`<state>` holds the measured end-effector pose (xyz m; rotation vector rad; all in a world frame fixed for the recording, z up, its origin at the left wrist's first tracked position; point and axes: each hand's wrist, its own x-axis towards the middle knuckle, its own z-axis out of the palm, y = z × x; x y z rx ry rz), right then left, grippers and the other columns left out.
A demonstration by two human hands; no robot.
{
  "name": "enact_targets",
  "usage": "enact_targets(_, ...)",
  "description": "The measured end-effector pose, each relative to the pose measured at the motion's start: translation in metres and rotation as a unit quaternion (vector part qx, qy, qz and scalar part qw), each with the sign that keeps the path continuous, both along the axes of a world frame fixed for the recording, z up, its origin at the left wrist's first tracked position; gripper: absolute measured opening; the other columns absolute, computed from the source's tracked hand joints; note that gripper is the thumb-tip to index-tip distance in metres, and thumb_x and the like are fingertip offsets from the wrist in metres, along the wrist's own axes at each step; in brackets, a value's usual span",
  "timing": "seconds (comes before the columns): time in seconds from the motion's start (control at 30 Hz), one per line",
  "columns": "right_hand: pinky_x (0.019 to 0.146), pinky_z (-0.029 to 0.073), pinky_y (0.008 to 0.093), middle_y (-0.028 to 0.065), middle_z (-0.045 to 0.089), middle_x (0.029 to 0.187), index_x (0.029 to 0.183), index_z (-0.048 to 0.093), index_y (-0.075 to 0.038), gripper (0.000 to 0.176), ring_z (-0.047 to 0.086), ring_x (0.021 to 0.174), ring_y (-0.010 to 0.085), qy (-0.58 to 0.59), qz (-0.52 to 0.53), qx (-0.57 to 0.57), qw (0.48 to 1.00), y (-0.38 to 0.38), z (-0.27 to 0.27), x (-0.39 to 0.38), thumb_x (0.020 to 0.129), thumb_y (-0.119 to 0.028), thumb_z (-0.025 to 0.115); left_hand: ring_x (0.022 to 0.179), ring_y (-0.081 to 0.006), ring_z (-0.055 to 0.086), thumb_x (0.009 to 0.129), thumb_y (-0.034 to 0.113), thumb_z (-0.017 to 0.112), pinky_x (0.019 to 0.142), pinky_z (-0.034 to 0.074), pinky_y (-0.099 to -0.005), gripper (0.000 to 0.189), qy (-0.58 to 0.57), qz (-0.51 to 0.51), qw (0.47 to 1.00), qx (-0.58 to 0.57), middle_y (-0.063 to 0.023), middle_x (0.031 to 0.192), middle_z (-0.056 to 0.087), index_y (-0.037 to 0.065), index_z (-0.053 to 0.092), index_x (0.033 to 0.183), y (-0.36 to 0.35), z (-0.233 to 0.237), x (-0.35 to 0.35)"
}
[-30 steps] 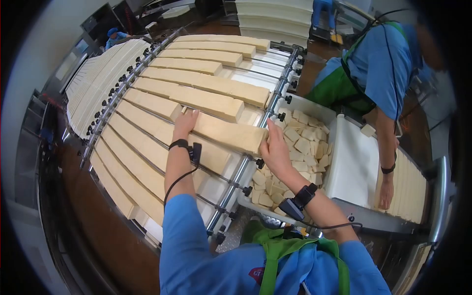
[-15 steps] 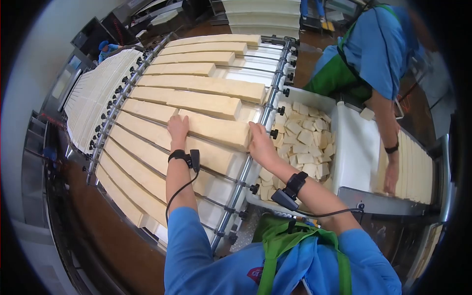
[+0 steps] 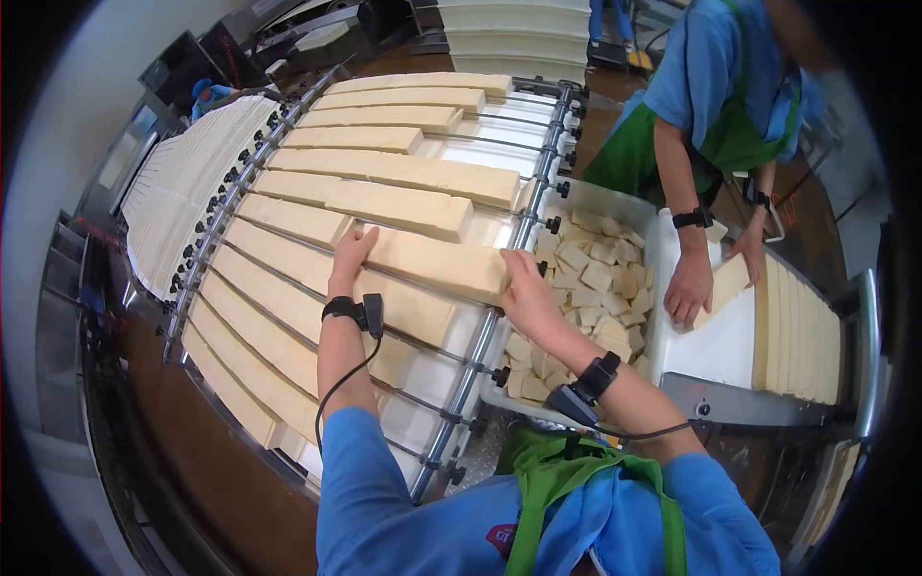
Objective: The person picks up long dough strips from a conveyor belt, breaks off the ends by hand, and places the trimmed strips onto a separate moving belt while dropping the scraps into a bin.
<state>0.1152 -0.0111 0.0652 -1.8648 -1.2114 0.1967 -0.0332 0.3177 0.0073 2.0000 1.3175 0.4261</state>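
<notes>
My left hand [image 3: 352, 248] lies flat on the left end of the pale slab [image 3: 437, 261], fingers spread; my right hand [image 3: 523, 291] clasps its right end. Slab sits on conveyor rack [image 3: 459, 389], beside scrap bin [image 3: 605, 195].

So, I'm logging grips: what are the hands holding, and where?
One long pale slab on the rack: left hand pressed on its left end, right hand clasping its right end.

**Slab shifts, co-worker takes one up**

The slab [image 3: 432, 259] between the left hand [image 3: 353, 252] and right hand [image 3: 526, 298] has edged toward the bin [image 3: 605, 197]. The co-worker's hands [image 3: 687, 288], one earlier, now both grip a tilted slab [image 3: 727, 283].
</notes>
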Motion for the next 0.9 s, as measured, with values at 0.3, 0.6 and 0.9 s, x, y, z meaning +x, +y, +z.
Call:
enact_targets(0.3, 0.082, 0.043, 0.0407, 0.0205, 0.038, 0.120, 0.118, 0.038, 0.001, 0.048, 0.049, 0.098, 0.0396, -0.018, 0.015, -0.026, 0.999, -0.008, 0.020, -0.006, 0.071, 0.001, 0.046, 0.101, -0.0379, 0.051, 0.086, 0.045, 0.039, 0.087, 0.039, -0.0395, 0.053, -0.013, -0.068, 0.996, 0.059, -0.0254, 0.101, 0.057, -0.003, 0.057, 0.100, 0.021, -0.019, 0.000)
enact_targets(0.6, 0.083, 0.042, 0.0390, 0.0195, 0.040, 0.120, 0.118, 0.040, 0.000, 0.049, 0.048, 0.101, 0.0378, -0.013, 0.001, -0.032, 0.999, -0.008, 0.020, -0.010, 0.069, 0.001, 0.046, 0.106, -0.0412, 0.045, 0.090, 0.041, 0.031, 0.092, 0.035, -0.0424, 0.052, -0.047, -0.157, 0.985, 0.057, -0.0268, 0.109, 0.052, -0.003, 0.053, 0.108, 0.021, -0.018, -0.011)
enact_targets(0.9, 0.082, 0.043, 0.0388, 0.0191, 0.040, 0.119, 0.117, 0.040, 0.000, 0.049, 0.049, 0.099, 0.0378, -0.007, 0.001, -0.032, 0.999, -0.003, 0.021, -0.010, 0.069, 0.002, 0.046, 0.113, -0.0359, 0.040, 0.083, 0.039, 0.044, 0.091, 0.036, -0.0426, 0.045, 0.316, -0.270, 0.857, 0.303, -0.0183, 0.116, 0.050, 0.002, 0.058, 0.105, -0.014, 0.051, -0.017)
